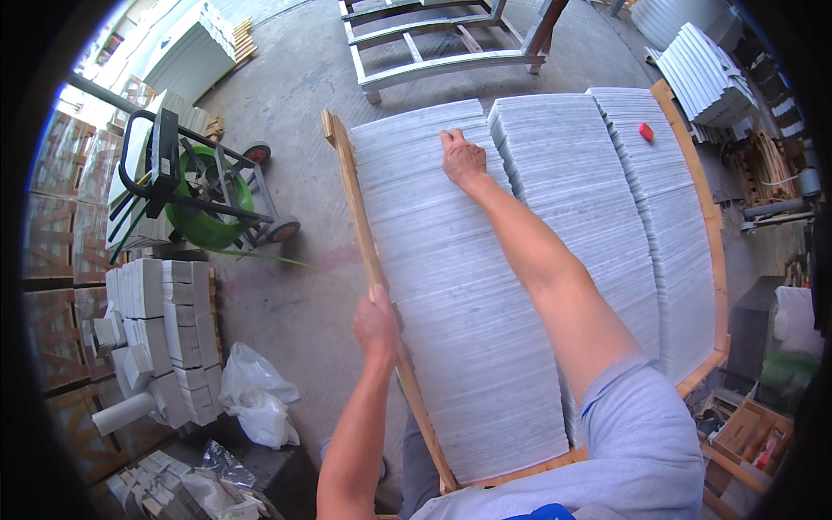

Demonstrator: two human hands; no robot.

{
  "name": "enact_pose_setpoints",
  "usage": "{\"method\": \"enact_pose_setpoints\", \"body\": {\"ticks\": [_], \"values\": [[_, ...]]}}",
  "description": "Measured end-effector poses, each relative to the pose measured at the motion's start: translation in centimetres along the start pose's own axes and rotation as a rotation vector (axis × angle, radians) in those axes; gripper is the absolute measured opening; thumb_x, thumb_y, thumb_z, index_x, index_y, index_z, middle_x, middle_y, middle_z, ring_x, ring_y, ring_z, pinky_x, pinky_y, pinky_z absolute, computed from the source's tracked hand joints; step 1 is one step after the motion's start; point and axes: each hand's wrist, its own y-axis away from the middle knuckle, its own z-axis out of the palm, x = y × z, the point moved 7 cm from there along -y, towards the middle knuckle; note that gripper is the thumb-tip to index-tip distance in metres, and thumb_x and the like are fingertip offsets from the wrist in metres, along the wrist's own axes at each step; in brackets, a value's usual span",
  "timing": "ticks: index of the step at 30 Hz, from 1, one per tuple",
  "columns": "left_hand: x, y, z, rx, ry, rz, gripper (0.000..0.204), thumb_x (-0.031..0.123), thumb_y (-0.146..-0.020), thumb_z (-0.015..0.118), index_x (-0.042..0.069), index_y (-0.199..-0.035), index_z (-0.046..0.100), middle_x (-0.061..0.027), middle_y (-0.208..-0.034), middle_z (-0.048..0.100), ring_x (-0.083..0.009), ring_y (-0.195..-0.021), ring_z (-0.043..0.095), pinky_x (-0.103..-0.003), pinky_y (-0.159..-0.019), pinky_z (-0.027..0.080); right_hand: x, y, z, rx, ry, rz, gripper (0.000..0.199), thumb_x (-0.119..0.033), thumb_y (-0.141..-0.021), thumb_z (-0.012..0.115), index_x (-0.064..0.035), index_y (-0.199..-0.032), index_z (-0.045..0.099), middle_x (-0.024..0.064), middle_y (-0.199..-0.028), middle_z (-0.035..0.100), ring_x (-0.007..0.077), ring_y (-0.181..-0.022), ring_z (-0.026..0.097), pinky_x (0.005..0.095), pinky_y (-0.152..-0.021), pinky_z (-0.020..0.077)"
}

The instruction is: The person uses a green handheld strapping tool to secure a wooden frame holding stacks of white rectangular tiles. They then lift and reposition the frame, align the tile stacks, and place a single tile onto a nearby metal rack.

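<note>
Your left hand (pixel 375 325) sits low in the middle of the frame, clenched around the wooden rail (pixel 368 251) that runs up the left edge of the crate (pixel 706 208). The fingers wrap the rail's outer side, and the hand's inner edge lies against the nearest row of tiles (pixel 442 286).

Your right hand (pixel 462 159) reaches far up, to the upper middle of the frame. It lies palm down on the top edges of that same row, fingers curled over the far end of the stack; whether it grips a tile or only presses on it you cannot tell from here.

Grey tiles stand on edge in three rows that fill the crate from left rail to right rail. A small red object (pixel 646 132) rests on the right row, upper right of the frame.

Outward, on the concrete floor at the left, stands a cart (pixel 208 186) with a green drum. Below it, at lower left, are stacked pale blocks (pixel 160 329) and a white bag (pixel 256 394). An empty frame (pixel 433 43) lies at the top, and more tile stacks (pixel 702 78) at the upper right.
</note>
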Motion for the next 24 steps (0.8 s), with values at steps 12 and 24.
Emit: {"method": "enact_pose_setpoints", "body": {"ticks": [12,24], "values": [[0.1,0.0,0.0,0.014,0.014,0.026,0.053,0.046,-0.097,0.045,-0.003,-0.094,0.066,-0.0257,-0.087,0.067,-0.0438,-0.085,0.064,-0.051,-0.077,0.048,-0.2,-1.1,0.9,-0.003,0.041,0.007,0.03,-0.013,-0.094,0.045,-0.0121,-0.121,0.059,0.0093,-0.122,0.053,0.0324,-0.093,0.067,0.0478,-0.079,0.0536],[-0.5,-0.3,0.4,0.017,0.002,0.024,0.053,0.045,-0.097,0.046,-0.004,-0.095,0.065,-0.0265,-0.088,0.067,-0.0448,-0.085,0.064,-0.051,-0.078,0.048,-1.1,-2.2,0.3,-0.018,0.062,-0.098,0.025,-0.01,-0.091,0.045,-0.0045,-0.113,0.056,0.0095,-0.135,0.052,0.0346,-0.095,0.067,0.0482,-0.081,0.0534]]}}
